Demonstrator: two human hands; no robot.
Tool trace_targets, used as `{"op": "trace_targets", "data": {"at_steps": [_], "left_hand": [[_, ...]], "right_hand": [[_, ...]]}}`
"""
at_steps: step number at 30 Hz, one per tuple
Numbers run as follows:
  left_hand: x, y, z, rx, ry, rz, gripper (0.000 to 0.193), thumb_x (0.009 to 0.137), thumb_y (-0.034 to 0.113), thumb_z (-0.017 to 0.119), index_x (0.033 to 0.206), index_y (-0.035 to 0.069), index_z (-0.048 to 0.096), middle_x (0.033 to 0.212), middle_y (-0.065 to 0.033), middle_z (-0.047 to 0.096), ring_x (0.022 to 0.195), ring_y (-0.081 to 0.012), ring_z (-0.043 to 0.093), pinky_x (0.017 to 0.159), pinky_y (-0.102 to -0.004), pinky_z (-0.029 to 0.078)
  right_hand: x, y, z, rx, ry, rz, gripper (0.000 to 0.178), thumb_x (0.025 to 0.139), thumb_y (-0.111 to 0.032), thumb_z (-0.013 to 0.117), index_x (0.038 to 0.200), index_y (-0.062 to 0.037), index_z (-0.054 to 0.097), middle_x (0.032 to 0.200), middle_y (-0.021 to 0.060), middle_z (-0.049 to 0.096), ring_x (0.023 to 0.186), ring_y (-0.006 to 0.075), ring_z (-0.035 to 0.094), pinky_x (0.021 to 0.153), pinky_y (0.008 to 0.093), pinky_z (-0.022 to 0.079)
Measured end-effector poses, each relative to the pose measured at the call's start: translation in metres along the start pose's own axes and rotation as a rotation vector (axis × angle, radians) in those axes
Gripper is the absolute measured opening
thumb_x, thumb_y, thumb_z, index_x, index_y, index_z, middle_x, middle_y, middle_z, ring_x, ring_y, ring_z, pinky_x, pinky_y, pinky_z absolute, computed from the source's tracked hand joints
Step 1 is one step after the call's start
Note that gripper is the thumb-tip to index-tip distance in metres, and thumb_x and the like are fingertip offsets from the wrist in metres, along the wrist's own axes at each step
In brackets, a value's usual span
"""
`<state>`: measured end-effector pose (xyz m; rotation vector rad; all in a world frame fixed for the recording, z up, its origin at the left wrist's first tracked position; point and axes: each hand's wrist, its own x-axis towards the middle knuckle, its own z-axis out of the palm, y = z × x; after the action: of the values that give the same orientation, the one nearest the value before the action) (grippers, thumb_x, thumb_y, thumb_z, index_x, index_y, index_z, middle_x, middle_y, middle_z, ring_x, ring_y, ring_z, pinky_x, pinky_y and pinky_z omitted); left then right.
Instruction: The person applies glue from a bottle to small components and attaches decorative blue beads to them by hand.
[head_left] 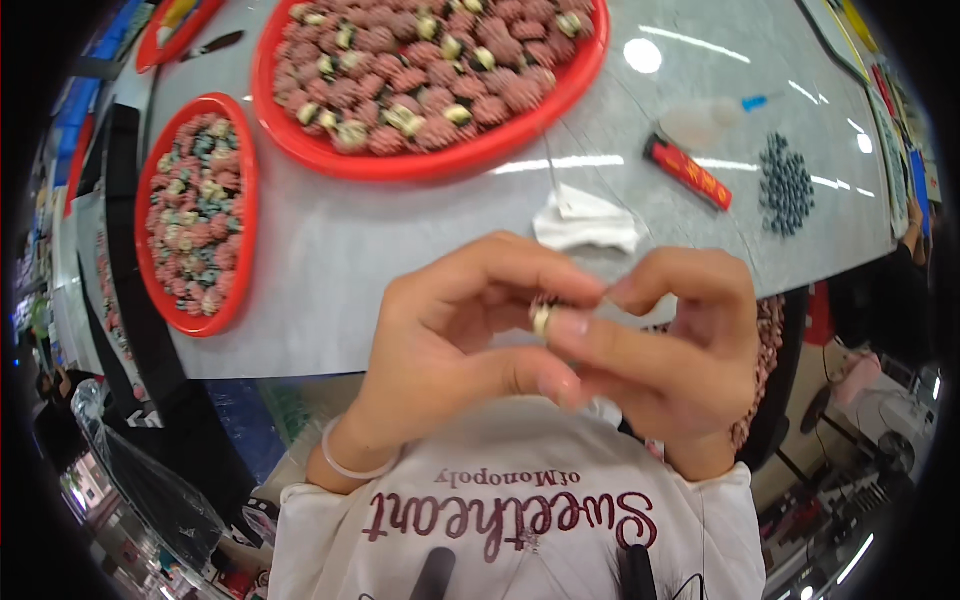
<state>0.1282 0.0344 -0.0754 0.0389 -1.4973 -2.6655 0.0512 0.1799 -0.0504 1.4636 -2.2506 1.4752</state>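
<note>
With your left hand [450, 330] and right hand [660, 350] both pinched on the small gold ring piece [541, 319], held above the grey table [400, 230] edge, any loosened grip could, I judge, drop it into your lap.

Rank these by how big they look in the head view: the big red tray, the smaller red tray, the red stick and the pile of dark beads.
1. big red tray
2. smaller red tray
3. red stick and pile of dark beads: look alike, unsure.
</note>
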Motion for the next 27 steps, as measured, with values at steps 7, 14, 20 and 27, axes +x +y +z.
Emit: {"op": "trace_targets", "data": {"at_steps": [7,14,20,27], "left_hand": [[-0.010,0.097,-0.059,1.083,0.726,0.291,0.021,0.084,0.005,0.043,0.100,-0.003,0.055,0.100,-0.0128,0.057,0.099,-0.0188,0.052,0.086,-0.0279,0.039],[0.030,0.091,-0.050,1.702,0.054,0.169,0.019,0.079,0.002,0.048,0.097,0.001,0.054,0.098,-0.0119,0.056,0.096,-0.0205,0.052,0.085,-0.0288,0.038],[0.042,0.097,-0.057,1.633,-0.054,-0.164,0.020,0.075,0.006,0.056,0.093,0.001,0.049,0.087,-0.0086,0.052,0.074,-0.0234,0.050,0.070,-0.0292,0.040],[0.037,0.069,-0.045,0.863,0.115,0.254,0.023,0.070,-0.005,0.062,0.089,-0.002,0.050,0.088,-0.0084,0.053,0.073,-0.0117,0.052,0.067,-0.0222,0.043]], "right_hand": [[-0.020,0.021,-0.036,0.116,0.301,0.137,0.042,0.079,-0.042,0.056,0.090,-0.0014,0.060,0.084,0.0083,0.045,0.068,0.0140,0.043,0.059,0.0234,0.035],[-0.021,0.045,-0.049,0.133,0.453,0.194,0.020,0.082,-0.013,0.053,0.090,0.0046,0.056,0.086,0.0115,0.050,0.066,0.0119,0.043,0.061,0.0217,0.035],[-0.022,0.055,-0.063,0.088,0.519,0.261,0.014,0.078,0.001,0.052,0.091,0.0046,0.056,0.090,0.0098,0.053,0.071,0.0108,0.047,0.064,0.0200,0.037],[0.017,0.085,-0.040,-0.102,0.129,0.351,0.025,0.078,0.000,0.052,0.102,0.0040,0.054,0.096,0.0082,0.058,0.086,0.0150,0.054,0.079,0.0247,0.041]]}}
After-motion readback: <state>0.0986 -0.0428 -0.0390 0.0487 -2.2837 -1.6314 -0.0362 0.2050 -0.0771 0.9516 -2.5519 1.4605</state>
